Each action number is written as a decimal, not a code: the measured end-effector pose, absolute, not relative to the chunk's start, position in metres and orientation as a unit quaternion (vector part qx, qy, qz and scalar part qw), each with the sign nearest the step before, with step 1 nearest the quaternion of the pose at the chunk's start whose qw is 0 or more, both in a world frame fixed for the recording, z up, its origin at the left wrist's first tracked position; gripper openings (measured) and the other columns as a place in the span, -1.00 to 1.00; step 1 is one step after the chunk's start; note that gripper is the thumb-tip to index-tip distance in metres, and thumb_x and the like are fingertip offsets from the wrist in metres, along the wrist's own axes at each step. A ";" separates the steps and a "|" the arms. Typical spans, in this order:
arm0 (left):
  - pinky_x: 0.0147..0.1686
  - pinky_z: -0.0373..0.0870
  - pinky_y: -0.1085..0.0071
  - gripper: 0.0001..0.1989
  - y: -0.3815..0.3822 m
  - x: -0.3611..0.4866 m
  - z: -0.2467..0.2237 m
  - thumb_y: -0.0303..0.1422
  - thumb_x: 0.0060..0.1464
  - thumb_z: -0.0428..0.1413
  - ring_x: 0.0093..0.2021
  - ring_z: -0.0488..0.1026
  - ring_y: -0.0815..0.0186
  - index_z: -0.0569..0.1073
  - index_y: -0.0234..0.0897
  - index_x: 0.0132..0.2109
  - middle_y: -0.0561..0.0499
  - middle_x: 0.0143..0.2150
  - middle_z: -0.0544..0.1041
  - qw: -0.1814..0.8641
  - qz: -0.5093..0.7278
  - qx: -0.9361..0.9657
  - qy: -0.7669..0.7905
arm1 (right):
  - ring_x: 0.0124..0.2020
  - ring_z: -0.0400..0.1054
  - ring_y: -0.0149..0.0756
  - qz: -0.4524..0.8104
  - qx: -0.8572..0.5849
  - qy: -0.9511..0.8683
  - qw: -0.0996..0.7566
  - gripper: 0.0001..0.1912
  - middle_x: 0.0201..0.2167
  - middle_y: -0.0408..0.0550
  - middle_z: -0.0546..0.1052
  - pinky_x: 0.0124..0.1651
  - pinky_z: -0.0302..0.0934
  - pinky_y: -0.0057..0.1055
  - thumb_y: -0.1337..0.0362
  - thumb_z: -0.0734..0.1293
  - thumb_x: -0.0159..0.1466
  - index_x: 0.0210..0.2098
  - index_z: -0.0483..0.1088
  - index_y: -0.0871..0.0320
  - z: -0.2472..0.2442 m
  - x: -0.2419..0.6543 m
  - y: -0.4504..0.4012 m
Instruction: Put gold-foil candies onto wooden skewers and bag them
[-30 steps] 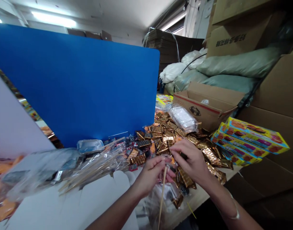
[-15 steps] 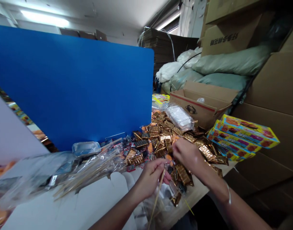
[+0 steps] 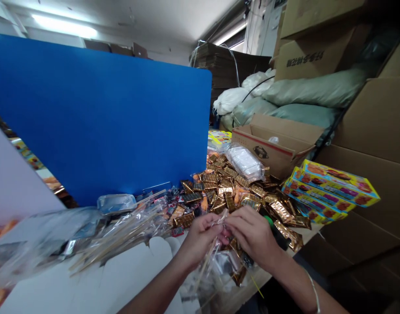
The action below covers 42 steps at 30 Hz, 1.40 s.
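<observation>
While clear film (image 3: pixel 216 271) and at least 1 wooden stick (image 3: pixel 207 261) are pinched between thumb and fingers of the left hand (image 3: pixel 198 237), the film's upper end is apparently pinched by the right hand (image 3: pixel 254 235), fingertips held right beside the left's. Both are held over the counter (image 3: pixel 249 291), in front of gold-wrapped packets (image 3: pixel 225 191). Current step judged: film top being worked with 2 hands. Whether the stick is inside cannot be told. Next, a steady left grip is probably called for.
</observation>
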<state>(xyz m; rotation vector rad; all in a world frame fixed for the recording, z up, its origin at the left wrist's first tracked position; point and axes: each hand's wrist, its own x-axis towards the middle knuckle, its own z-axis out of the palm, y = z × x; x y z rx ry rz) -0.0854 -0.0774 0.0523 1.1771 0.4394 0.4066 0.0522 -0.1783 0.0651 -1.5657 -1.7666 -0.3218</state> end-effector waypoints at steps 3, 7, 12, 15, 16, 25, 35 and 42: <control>-0.48 0.29 0.48 -0.67 -0.077 -0.085 0.050 -0.13 -0.07 0.23 -0.49 0.43 0.35 0.47 -0.35 -0.32 0.02 -0.45 0.50 0.791 0.208 0.536 0.209 | -0.31 0.31 -0.22 -0.191 -0.598 -0.720 0.296 -0.77 -0.28 0.05 0.51 -0.25 0.20 -0.28 0.42 0.18 0.32 -0.14 0.45 0.17 0.056 0.049 -0.183; -0.54 0.21 0.52 -0.65 -0.076 -0.082 0.044 -0.09 -0.04 0.21 -0.59 0.32 0.42 0.42 -0.34 -0.42 0.08 -0.58 0.43 0.755 0.238 0.573 0.213 | -0.19 0.34 -0.20 -0.070 -0.601 -0.717 0.346 -0.78 -0.19 0.05 0.47 -0.15 0.25 -0.26 0.36 0.22 0.30 -0.09 0.41 0.14 0.051 0.048 -0.181; -0.63 0.10 0.54 -0.66 -0.069 -0.085 0.048 -0.09 0.01 0.16 -0.69 0.19 0.48 0.41 -0.32 -0.38 0.11 -0.68 0.35 0.826 0.099 0.537 0.141 | -0.39 0.36 -0.37 0.227 -0.584 -0.568 0.533 -0.80 -0.38 -0.14 0.45 -0.33 0.27 -0.43 0.21 0.28 0.27 -0.12 0.34 0.12 0.060 0.056 -0.171; -0.61 0.10 0.52 -0.65 -0.060 -0.091 0.054 -0.07 0.09 0.07 -0.67 0.21 0.47 0.41 -0.32 -0.33 0.08 -0.63 0.39 0.814 0.044 0.569 0.105 | -0.48 0.29 -0.42 0.300 -0.560 -0.599 0.487 -0.84 -0.53 -0.21 0.42 -0.39 0.19 -0.48 0.19 0.25 0.29 -0.33 0.35 0.15 0.071 0.059 -0.162; -0.59 0.12 0.52 -0.64 -0.057 -0.093 0.056 -0.07 0.11 0.05 -0.64 0.24 0.46 0.41 -0.33 -0.32 0.06 -0.59 0.41 0.788 0.050 0.605 0.099 | -0.50 0.27 -0.43 0.287 -0.566 -0.605 0.482 -0.82 -0.56 -0.22 0.41 -0.40 0.16 -0.49 0.19 0.25 0.29 -0.37 0.33 0.15 0.074 0.059 -0.159; -0.61 -0.12 0.52 -0.67 -0.047 -0.088 0.057 -0.10 0.15 0.01 -0.65 -0.04 0.50 0.35 -0.31 -0.37 0.21 -0.66 0.10 0.682 0.210 0.680 0.170 | -0.33 0.36 -0.36 0.198 -0.615 -0.709 0.282 -0.68 -0.14 -0.04 0.44 -0.32 0.23 -0.46 0.35 0.34 0.18 -0.05 0.32 0.12 -0.013 0.025 -0.204; -0.25 0.28 0.32 -0.66 0.083 -0.133 0.010 -0.30 0.25 -0.18 -0.19 0.42 0.11 0.44 -0.34 -0.09 -0.21 -0.20 0.50 0.053 0.074 0.858 0.505 | -0.21 0.41 -0.30 0.146 -0.725 -0.651 0.169 -0.79 -0.25 -0.03 0.52 -0.18 0.19 -0.45 0.31 0.16 0.35 -0.18 0.43 0.11 -0.059 0.028 -0.182; -0.13 0.32 0.07 -0.64 0.126 -0.190 -0.018 -0.50 0.07 -0.10 -0.01 0.37 -0.17 0.51 -0.50 -0.09 -0.44 -0.08 0.45 0.009 -0.008 0.822 0.569 | -0.24 0.46 -0.13 0.190 -0.837 -0.494 0.139 -0.67 -0.28 0.21 0.57 -0.28 0.20 -0.40 0.13 0.25 0.27 -0.25 0.48 0.28 -0.068 0.034 -0.082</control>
